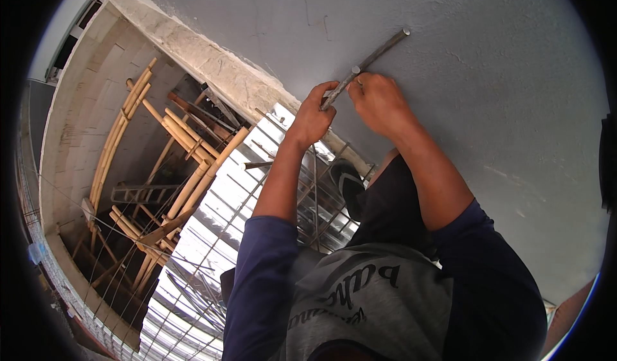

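Steel rod (373, 55) flat on grey wall (501, 104), left hand (313, 115) and right hand (379, 102) both gripping its lower end.

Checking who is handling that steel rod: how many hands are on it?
2. The left hand grips the rod at its lower end; the right hand holds it just above, against the grey wall. No other hands show.

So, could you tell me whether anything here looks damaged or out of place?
Nothing looks spilled. Both hands, left hand and right hand, grip a grey metal rod lying against the grey concrete surface. The white edge strip of that surface looks rough and chipped. Below, bamboo poles lean at mixed angles.
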A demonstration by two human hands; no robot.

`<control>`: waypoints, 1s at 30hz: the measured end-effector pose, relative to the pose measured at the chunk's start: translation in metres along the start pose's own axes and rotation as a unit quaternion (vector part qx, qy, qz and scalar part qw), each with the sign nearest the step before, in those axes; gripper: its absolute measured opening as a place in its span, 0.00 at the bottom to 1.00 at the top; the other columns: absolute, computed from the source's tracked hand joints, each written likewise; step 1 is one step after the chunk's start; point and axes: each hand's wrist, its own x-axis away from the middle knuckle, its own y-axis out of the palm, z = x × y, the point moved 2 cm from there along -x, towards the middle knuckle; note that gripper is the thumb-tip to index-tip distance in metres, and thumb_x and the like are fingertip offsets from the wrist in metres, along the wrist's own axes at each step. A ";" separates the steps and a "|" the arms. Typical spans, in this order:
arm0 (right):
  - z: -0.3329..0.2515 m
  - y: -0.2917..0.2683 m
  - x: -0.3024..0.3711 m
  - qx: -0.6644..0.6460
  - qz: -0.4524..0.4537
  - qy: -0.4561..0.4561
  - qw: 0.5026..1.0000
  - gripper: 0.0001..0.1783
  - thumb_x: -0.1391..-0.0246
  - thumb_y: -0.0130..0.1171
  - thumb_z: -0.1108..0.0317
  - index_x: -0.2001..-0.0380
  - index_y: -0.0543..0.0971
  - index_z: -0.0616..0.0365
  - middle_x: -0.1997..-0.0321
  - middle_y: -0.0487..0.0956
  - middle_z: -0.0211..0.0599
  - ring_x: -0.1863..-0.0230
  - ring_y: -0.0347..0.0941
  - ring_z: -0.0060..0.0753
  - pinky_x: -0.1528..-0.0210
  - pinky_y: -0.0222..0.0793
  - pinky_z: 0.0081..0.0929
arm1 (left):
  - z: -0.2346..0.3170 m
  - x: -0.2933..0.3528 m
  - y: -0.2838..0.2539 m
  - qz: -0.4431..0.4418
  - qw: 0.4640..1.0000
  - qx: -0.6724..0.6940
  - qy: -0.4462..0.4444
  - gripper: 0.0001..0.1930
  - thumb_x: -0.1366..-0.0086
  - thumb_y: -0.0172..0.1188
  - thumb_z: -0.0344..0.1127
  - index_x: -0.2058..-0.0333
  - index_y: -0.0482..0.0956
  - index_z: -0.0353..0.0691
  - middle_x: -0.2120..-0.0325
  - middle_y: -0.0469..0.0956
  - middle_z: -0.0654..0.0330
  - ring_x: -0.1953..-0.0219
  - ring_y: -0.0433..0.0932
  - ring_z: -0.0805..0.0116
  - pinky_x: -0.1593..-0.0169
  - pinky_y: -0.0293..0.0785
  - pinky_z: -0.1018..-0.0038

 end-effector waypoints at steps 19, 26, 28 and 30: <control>-0.005 -0.002 -0.007 -0.106 0.007 -0.024 0.994 0.14 0.39 0.49 0.64 0.63 0.75 0.66 0.70 0.79 0.54 0.65 0.78 0.53 0.61 0.71 0.44 | -0.010 -0.004 -0.004 -0.022 1.000 0.001 0.015 0.25 0.42 0.49 0.28 0.43 0.64 0.37 0.53 0.74 0.49 0.45 0.72 0.61 0.47 0.68 0.70; -0.004 0.002 -0.005 -0.112 0.013 -0.031 0.993 0.11 0.41 0.49 0.68 0.65 0.76 0.67 0.74 0.77 0.52 0.70 0.75 0.52 0.65 0.69 0.43 | -0.007 0.001 -0.010 -0.015 0.997 -0.071 -0.019 0.25 0.41 0.56 0.35 0.44 0.66 0.40 0.49 0.72 0.43 0.43 0.69 0.52 0.41 0.64 0.65; -0.007 -0.002 -0.003 -0.119 -0.006 -0.008 0.993 0.12 0.41 0.48 0.69 0.65 0.76 0.67 0.73 0.77 0.51 0.68 0.75 0.52 0.63 0.69 0.43 | 0.000 0.005 -0.011 -0.024 0.996 -0.085 -0.030 0.26 0.41 0.57 0.35 0.43 0.66 0.41 0.48 0.71 0.42 0.41 0.68 0.51 0.40 0.64 0.64; -0.002 0.001 -0.003 -0.142 0.002 -0.024 0.990 0.12 0.41 0.48 0.69 0.64 0.76 0.67 0.73 0.78 0.50 0.67 0.76 0.51 0.61 0.69 0.43 | 0.009 0.010 -0.009 -0.038 0.993 -0.105 -0.045 0.27 0.41 0.57 0.35 0.42 0.66 0.41 0.47 0.71 0.41 0.40 0.67 0.51 0.40 0.64 0.64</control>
